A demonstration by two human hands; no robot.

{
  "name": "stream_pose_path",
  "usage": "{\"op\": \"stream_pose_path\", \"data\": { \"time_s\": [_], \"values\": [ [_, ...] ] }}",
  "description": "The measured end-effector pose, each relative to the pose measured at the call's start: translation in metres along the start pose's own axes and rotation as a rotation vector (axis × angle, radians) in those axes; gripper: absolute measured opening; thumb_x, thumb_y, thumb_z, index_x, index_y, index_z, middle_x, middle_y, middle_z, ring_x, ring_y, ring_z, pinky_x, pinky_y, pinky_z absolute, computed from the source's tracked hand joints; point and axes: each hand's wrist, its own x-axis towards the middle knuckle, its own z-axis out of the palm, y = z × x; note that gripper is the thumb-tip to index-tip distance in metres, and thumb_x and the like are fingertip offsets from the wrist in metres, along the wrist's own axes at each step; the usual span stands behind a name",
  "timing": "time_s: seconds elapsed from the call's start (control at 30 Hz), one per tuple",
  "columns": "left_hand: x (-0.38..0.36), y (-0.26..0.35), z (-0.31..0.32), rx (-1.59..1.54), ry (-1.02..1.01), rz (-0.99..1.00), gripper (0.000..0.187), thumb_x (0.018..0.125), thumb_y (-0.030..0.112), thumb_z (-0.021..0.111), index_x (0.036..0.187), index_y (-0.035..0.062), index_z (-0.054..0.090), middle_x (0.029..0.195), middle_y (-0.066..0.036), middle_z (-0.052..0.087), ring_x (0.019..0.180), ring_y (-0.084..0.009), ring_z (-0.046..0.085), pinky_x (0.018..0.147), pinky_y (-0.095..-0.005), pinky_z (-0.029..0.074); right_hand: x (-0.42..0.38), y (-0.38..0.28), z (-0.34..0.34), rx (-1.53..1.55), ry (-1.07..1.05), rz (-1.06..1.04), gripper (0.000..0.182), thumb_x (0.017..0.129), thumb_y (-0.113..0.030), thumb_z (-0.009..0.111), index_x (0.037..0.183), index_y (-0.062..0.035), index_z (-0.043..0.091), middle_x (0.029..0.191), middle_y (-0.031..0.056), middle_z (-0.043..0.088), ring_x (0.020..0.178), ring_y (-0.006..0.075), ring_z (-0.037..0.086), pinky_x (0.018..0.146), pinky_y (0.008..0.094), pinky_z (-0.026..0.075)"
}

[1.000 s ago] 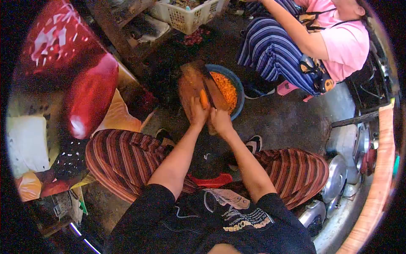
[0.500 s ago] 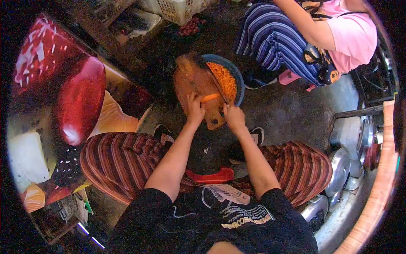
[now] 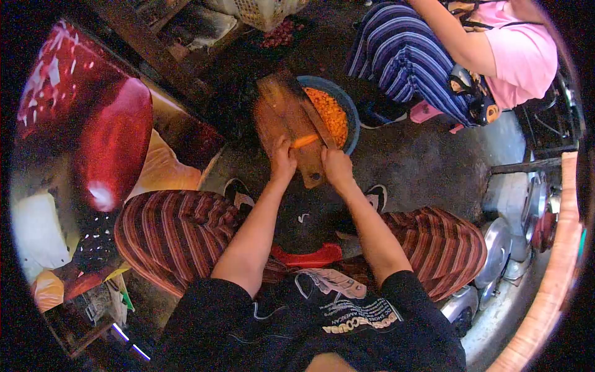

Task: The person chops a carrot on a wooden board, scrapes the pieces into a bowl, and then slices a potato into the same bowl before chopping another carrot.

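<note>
The left hand (image 3: pixel 283 162) has its fingers closed around the near end of a slim, peeled-looking orange carrot (image 3: pixel 304 141), which lies across a brown wooden cutting board (image 3: pixel 276 111) with a holed handle toward the person. Those fingers cover part of the carrot, so its full length cannot be read. The right hand (image 3: pixel 337 166) is curled tight about the grip of a long, dark-bladed knife (image 3: pixel 315 116); the handle itself is lost inside the fist. The blade slants away along the right side of the board, and whether its edge touches the carrot's tip is hard to tell.

The board hides the left part of a round blue bowl (image 3: pixel 354 124) (only its right side and far rim show), which holds small chopped orange pieces (image 3: pixel 331 115).

Beyond, a pale perforated plastic basket (image 3: pixel 263 13) is cut off by the top edge, with small dark-red round things (image 3: pixel 282 34) in shadow beneath it. At upper right sits another person in blue-striped trousers (image 3: pixel 393 59), the head and hands out of frame.
</note>
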Motion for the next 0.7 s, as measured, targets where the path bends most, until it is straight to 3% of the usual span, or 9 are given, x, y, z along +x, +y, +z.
{"op": "stream_pose_path", "data": {
  "time_s": [0.07, 0.3, 0.47, 0.7],
  "values": [
    [0.004, 0.003, -0.002, -0.063, 0.063, 0.06, 0.02, 0.067, -0.004, 0.054, 0.086, -0.0044, 0.058, 0.095, -0.021, 0.053, 0.094, -0.0405, 0.048, 0.084, -0.0438, 0.04, 0.007, 0.0, -0.009, -0.03, -0.008, -0.113, 0.042, 0.089, -0.033, 0.042, 0.08, 0.0044, 0.059, 0.071, 0.0249, 0.06, 0.068, 0.0415, 0.06, 0.065, 0.0486, 0.049],
    [0.004, 0.004, 0.001, -0.112, 0.186, 0.136, 0.013, 0.068, -0.005, 0.054, 0.08, -0.0038, 0.057, 0.091, -0.02, 0.052, 0.092, -0.0393, 0.049, 0.081, -0.0426, 0.041, 0.006, -0.003, 0.0, 0.004, -0.075, 0.018, 0.044, 0.09, -0.032, 0.039, 0.078, 0.0047, 0.061, 0.072, 0.0257, 0.06, 0.069, 0.0409, 0.06, 0.066, 0.049, 0.048],
    [0.005, 0.008, -0.008, -0.089, 0.099, 0.067, 0.017, 0.07, -0.005, 0.054, 0.086, -0.0036, 0.059, 0.094, -0.019, 0.053, 0.093, -0.0394, 0.049, 0.081, -0.042, 0.041, 0.012, -0.009, -0.004, 0.027, 0.029, -0.05, 0.043, 0.09, -0.031, 0.04, 0.076, 0.0043, 0.061, 0.07, 0.0238, 0.061, 0.069, 0.0393, 0.061, 0.063, 0.0476, 0.049],
    [0.003, 0.009, -0.009, -0.108, 0.093, 0.064, 0.017, 0.07, -0.004, 0.054, 0.086, -0.0042, 0.059, 0.094, -0.02, 0.052, 0.094, -0.0393, 0.049, 0.082, -0.041, 0.04, 0.01, -0.007, 0.011, -0.033, -0.025, -0.014, 0.041, 0.09, -0.031, 0.041, 0.08, 0.0042, 0.06, 0.07, 0.0238, 0.06, 0.067, 0.0408, 0.06, 0.063, 0.0484, 0.048]
  ]
}}
